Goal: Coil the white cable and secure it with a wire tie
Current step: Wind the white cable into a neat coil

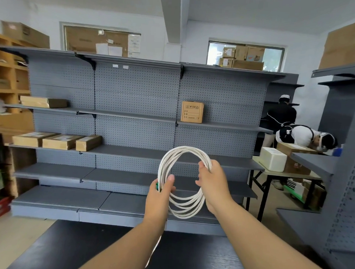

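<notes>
Your left hand (159,195) pinches the left side of the coiled white cable (184,211), half hiding a green thing (157,186) you can't make out. Your right hand (213,183) curls round its right side, above the dark table (104,252), with grey shelving (133,103) beyond.

White cable (181,206), upright multi-loop coil, held aloft

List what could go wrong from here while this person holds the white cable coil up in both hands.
1. The loops of the cable fan apart at the bottom and no tie is round them yet; if the left hand or right hand loosens, the coil could spring open.
2. A loose tail hangs below the left hand toward the dark table; it may snag or drag loops out.
</notes>
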`<state>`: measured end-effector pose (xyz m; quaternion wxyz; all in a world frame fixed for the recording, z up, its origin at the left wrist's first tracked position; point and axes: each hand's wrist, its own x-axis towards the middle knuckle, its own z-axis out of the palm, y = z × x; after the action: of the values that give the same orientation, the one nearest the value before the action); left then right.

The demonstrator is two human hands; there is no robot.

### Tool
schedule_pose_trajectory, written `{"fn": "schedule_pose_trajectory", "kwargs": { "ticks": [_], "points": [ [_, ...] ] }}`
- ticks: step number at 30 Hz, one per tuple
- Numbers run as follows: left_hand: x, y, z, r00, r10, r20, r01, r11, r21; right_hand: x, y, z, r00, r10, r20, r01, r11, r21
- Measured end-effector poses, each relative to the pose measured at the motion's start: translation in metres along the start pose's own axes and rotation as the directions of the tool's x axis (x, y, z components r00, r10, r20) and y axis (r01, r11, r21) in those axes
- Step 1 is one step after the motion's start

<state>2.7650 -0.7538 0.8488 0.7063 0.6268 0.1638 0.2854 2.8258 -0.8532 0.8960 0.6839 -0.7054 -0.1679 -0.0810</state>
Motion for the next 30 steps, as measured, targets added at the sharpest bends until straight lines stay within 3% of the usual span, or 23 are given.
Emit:
{"fn": "schedule_pose_trajectory", "kwargs": {
  "ticks": [7,12,15,19,22,24,30],
  "points": [
    [0.007,0.018,-0.003,1.000,0.030,0.003,-0.030,0.987,0.157,-0.004,0.009,-0.001,0.989,0.150,-0.010,-0.146,0.970,0.193],
    [0.014,0.034,-0.015,0.991,0.132,0.021,-0.130,0.918,0.374,-0.009,0.007,-0.003,0.976,0.204,0.077,-0.215,0.960,0.180],
    [0.021,0.045,-0.025,0.964,0.242,0.108,-0.259,0.776,0.575,-0.012,0.004,-0.006,0.981,0.145,0.128,-0.150,0.988,0.028],
    [0.022,0.060,-0.036,0.898,0.301,0.322,-0.430,0.432,0.793,-0.014,-0.002,-0.011,0.965,-0.015,0.262,0.123,0.907,-0.402],
    [0.025,0.066,-0.041,0.891,0.249,0.378,-0.441,0.286,0.851,-0.017,-0.005,-0.009,0.926,-0.018,0.378,0.201,0.869,-0.453],
    [0.026,0.066,-0.043,0.891,0.214,0.400,-0.446,0.254,0.858,-0.019,-0.006,-0.006,0.907,-0.002,0.422,0.201,0.881,-0.428],
    [0.034,0.065,-0.061,0.906,0.250,0.342,-0.411,0.321,0.853,-0.016,-0.014,-0.007,0.916,0.025,0.400,0.141,0.914,-0.380]
  ]
}}
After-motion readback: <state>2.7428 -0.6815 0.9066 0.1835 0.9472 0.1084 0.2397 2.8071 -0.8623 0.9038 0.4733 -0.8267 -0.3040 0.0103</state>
